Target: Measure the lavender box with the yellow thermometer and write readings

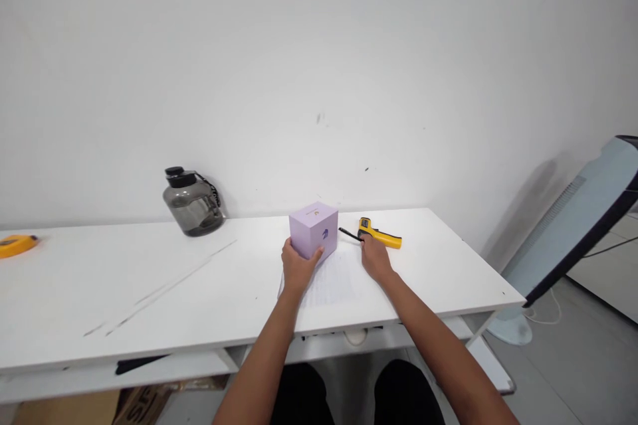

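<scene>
A lilac cardboard box [302, 232] with a small gold mark on top and a dark purple logo on its side stands on the white table. My left hand [298, 267] is wrapped round its near lower part, thumb on the logo side. Under and in front of the box lies a printed sheet of paper [331, 284]. My right hand [375, 257] is closed around one end of a black pen [349, 234], whose other end points left toward the box. Just behind that hand rests a yellow and black infrared thermometer gun [387, 239].
A grey translucent water jug [192, 209] with a black lid stands left, near the wall. A yellow-orange tool [17, 246] lies at the table's far left. Beyond the table's right edge [478, 259] is a tall light-blue fan-like appliance [563, 219]. Below is a shelf [184, 366].
</scene>
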### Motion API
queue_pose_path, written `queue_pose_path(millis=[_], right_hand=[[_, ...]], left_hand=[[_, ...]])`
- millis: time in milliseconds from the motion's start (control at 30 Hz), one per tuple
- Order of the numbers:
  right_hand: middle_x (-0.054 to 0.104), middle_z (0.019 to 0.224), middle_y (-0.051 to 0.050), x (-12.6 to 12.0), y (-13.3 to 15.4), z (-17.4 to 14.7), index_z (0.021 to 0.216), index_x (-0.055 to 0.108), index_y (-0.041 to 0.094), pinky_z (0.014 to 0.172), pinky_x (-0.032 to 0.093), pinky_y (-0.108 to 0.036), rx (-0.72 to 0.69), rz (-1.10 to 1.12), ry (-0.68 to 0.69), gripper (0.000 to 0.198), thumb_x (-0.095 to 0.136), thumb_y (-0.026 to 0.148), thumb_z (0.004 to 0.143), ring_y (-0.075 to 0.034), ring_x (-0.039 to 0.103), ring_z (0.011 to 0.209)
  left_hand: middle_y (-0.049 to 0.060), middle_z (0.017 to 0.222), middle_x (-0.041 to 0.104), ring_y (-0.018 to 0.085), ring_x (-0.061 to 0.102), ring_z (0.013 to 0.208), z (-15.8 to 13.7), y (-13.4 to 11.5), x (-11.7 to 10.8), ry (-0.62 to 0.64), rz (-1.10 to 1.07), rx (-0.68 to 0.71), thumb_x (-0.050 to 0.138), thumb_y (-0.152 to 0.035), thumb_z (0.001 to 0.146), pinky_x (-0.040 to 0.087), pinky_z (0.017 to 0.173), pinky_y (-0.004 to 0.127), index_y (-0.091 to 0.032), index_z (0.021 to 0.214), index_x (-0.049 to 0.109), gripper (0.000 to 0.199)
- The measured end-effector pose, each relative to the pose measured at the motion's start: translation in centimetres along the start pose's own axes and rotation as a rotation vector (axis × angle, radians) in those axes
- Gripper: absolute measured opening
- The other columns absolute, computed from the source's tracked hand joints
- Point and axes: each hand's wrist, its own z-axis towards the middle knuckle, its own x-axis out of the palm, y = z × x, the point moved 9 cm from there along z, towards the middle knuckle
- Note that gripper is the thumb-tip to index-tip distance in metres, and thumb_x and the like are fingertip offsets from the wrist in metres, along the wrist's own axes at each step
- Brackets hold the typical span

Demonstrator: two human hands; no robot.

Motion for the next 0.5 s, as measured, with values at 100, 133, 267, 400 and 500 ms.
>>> queue_pose_path(millis=[100, 133, 267, 400, 500], right_hand=[[0.066, 0.086, -0.009, -1.4, 0.4, -0.5, 0.099, 0.057, 0.019, 0.070, 0.041, -0.034, 0.011, 0.109, -0.116, 0.017, 0.044, 0.029, 0.092, -0.023, 0.058, 0.077], [0.062, 0.079, -0.007, -1.8, 0.6, -0.6, 0.091, 0.056, 0.020, 0.068, 0.040, -0.033, 0.014, 0.138, -0.146, 0.017, 0.048, 0.035, 0.091, -0.022, 0.054, 0.072], [0.047, 0.061, 0.000, -2.2, 1.8, -0.7, 0.064, 0.044, 0.023, 0.066, 0.038, -0.032, -0.037, 0.334, -0.190, 0.038, 0.045, 0.051, 0.091, -0.017, 0.044, 0.063], [0.057, 0.076, -0.003, -0.2, 1.5, -0.4, 0.079, 0.058, 0.022, 0.071, 0.043, -0.032, 0.086, 0.605, -0.019, 0.047, 0.029, 0.055, 0.097, -0.018, 0.054, 0.072], [0.056, 0.064, 0.000, 1.5, 0.3, -0.5, 0.078, 0.059, 0.022, 0.069, 0.043, -0.032, 0.265, 0.637, 0.120, 0.045, 0.035, 0.056, 0.094, -0.018, 0.055, 0.066]], left_hand=[[0.017, 0.136, 0.046, 0.032, 0.046, 0.129, 0.1, 0.1, 0.1, 0.001, 0.001, 0.020, 0.081, -0.051, 0.064, 0.041, 0.106, 0.051, -0.018, 0.137, 0.033, 0.094], [0.017, 0.136, 0.046, 0.032, 0.046, 0.129, 0.2, 0.2, 0.2, 0.004, 0.002, 0.027, 0.081, -0.052, 0.064, 0.041, 0.106, 0.051, -0.018, 0.137, 0.033, 0.094], [0.017, 0.136, 0.046, 0.031, 0.048, 0.127, 0.3, 0.7, 0.4, 0.016, -0.021, 0.025, 0.082, -0.054, 0.063, 0.042, 0.105, 0.051, -0.018, 0.137, 0.032, 0.095], [0.015, 0.133, 0.047, 0.030, 0.050, 0.126, 0.3, 1.3, 0.6, 0.036, -0.087, 0.001, 0.085, -0.051, 0.061, 0.044, 0.103, 0.049, -0.021, 0.135, 0.034, 0.095], [0.013, 0.130, 0.050, 0.029, 0.052, 0.124, 0.3, 1.4, 0.8, 0.057, -0.108, -0.005, 0.087, -0.048, 0.059, 0.045, 0.101, 0.049, -0.022, 0.133, 0.034, 0.095]])
